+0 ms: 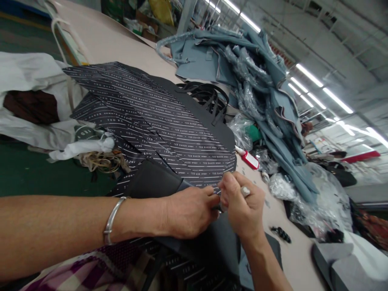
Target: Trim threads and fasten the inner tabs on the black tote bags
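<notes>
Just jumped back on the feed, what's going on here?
A person's left hand and right hand are closed close together over plain black material; exactly what they grip is hidden. Black striped, printed fabric spreads out beyond them. Farther along the table, blue-grey pieces lie heaped with clear plastic.

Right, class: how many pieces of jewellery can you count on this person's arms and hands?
2: a silver bracelet around the left forearm, and a ring on a finger of the right hand. More may be hidden from view.
</notes>
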{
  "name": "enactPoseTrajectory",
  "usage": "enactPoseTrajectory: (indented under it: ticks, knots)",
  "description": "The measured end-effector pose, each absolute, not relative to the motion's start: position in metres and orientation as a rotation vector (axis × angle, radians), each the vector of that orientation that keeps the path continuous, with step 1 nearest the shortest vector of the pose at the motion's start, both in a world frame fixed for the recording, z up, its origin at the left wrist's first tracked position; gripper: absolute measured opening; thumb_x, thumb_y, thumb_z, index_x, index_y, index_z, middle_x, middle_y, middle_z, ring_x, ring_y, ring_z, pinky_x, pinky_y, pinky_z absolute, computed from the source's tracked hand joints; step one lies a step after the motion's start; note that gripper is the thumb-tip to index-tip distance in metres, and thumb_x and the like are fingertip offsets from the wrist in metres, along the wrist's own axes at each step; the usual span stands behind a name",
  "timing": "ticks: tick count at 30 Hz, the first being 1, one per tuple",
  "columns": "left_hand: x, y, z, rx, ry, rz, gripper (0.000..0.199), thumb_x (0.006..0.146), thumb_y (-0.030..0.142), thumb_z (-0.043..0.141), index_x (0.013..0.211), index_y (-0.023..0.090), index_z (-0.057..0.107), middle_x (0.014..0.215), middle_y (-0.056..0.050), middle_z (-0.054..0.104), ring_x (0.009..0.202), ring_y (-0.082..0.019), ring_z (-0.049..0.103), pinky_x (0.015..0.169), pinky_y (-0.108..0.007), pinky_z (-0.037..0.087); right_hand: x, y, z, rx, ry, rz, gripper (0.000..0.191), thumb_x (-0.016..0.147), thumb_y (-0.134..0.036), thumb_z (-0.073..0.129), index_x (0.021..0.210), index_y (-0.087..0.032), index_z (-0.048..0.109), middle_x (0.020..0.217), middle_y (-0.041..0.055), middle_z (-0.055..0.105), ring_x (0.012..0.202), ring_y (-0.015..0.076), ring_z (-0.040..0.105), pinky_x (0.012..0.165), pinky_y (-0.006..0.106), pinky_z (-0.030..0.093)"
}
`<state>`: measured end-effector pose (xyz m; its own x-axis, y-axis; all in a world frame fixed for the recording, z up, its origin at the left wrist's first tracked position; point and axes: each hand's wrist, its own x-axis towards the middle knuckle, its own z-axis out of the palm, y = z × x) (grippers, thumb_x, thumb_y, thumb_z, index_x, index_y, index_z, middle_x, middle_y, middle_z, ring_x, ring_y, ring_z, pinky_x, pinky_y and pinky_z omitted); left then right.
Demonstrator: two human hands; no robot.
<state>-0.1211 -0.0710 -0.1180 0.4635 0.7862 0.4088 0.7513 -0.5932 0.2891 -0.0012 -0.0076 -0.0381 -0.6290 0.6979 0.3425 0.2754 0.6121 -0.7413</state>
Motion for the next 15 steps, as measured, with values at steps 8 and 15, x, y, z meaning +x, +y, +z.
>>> enactPoseTrajectory:
  ticks: [8, 15]
  knots:
    - [-0.124, -0.075, -0.109, 2.708, 1.389, 0.848, 0.009, 0.088, 0.019, 0.062, 0.079, 0.016, 0.062, 0.079, -0.003, 0.061, 0.072, -0.019, 0.049, 0.071, -0.036, 0.040, 0.013, -0.009, -0.042, -0.710, -1.589, 1.128, 0.035, 0.091, -0.042, 0.059, 0.063, -0.022, 0.051, 0.042, -0.0123, 0.026, 0.033, 0.0068, 0.024, 0.034, 0.020, 0.024]
    - [-0.125, -0.077, -0.106, 2.631, 1.464, 0.767, 0.005, 0.087, 0.016, 0.060, 0.082, 0.018, 0.061, 0.088, -0.005, 0.062, 0.084, -0.022, 0.051, 0.066, -0.035, 0.038, 0.091, -0.031, -0.033, -1.389, -2.443, 0.797, 0.023, 0.081, -0.038, 0.066, 0.069, -0.020, 0.066, 0.060, -0.0022, 0.059, 0.057, 0.0139, 0.058, 0.053, 0.024, 0.044]
